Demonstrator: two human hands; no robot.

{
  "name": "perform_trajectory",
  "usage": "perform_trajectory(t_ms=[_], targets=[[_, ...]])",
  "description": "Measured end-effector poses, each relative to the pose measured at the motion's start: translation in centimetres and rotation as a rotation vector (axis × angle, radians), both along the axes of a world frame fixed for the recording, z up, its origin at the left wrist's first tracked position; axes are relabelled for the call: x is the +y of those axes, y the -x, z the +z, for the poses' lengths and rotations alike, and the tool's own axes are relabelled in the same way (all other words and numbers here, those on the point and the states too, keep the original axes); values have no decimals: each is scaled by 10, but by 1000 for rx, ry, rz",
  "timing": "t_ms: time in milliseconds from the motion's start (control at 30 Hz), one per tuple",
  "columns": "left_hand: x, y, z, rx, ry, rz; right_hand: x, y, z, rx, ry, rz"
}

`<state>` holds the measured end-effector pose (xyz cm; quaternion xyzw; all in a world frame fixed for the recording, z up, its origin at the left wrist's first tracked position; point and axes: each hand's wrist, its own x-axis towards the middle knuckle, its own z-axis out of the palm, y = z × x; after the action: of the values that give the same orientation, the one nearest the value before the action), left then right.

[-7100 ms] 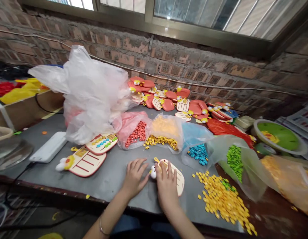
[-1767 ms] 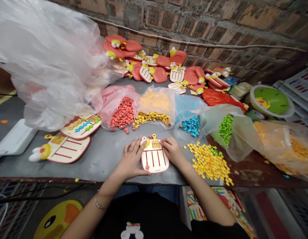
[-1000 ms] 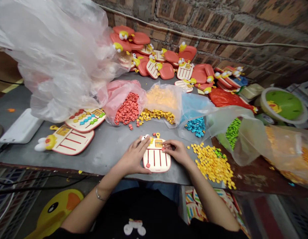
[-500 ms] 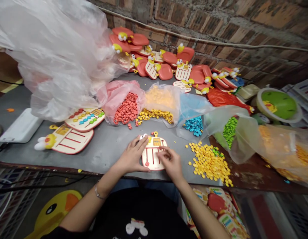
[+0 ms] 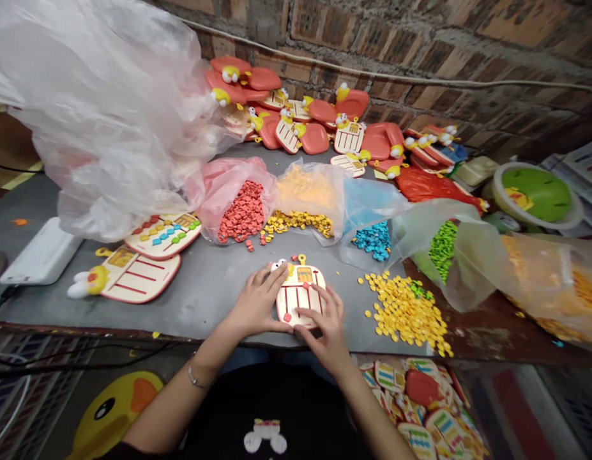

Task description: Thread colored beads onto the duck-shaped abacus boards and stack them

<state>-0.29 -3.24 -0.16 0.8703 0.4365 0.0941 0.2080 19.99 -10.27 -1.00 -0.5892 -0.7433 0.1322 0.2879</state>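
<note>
A cream slotted board [image 5: 303, 295] with a red rim and a yellow duck head lies near the table's front edge. My left hand [image 5: 260, 299] grips its left side and duck head, thumb along the lower edge. Over the right side, my right hand [image 5: 327, 319] has its fingers apart, touching the board, with nothing visibly held. One red bead [image 5: 287, 317] sits at the lower left of the board, and another red piece [image 5: 306, 285] lies just below the yellow window.
Bags behind hold red beads [image 5: 242, 211], yellow beads [image 5: 300, 220], blue beads [image 5: 372, 240] and green beads [image 5: 443, 250]. Loose yellow beads [image 5: 405, 313] lie at right. Two boards [image 5: 137, 278] rest at left; several red-backed boards [image 5: 315, 138] line the wall.
My right hand has spread its fingers and moved lower along the board's right side. A red piece now shows below the window. The view has shifted slightly.
</note>
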Motion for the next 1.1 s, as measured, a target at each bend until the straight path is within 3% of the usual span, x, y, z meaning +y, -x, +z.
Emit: perform_trajectory(t_ms=[133,267,300,433,567,700,733,867,967,1100], targets=[[0,0,0,1,4,2,4,6,1,-56,6,-233],[0,0,0,5,4,-1,7,7,4,-50,40,19],[0,0,0,4,4,1,7,7,4,-42,43,32],[-1,-1,1,-5,0,4,9,6,7,-65,29,-132],[0,-1,1,-14,-12,-1,11,7,8,-47,51,119],[1,-1,1,-4,-12,-8,17,7,7,-32,56,-40],[1,-1,1,-1,-10,-9,19,6,7,-33,60,-40],[0,-1,1,0,-5,-8,23,4,7,58,84,179],[0,-1,2,-2,-9,-4,25,6,5,108,47,105],[0,-1,2,9,1,-3,31,14,-1,11,55,53]])
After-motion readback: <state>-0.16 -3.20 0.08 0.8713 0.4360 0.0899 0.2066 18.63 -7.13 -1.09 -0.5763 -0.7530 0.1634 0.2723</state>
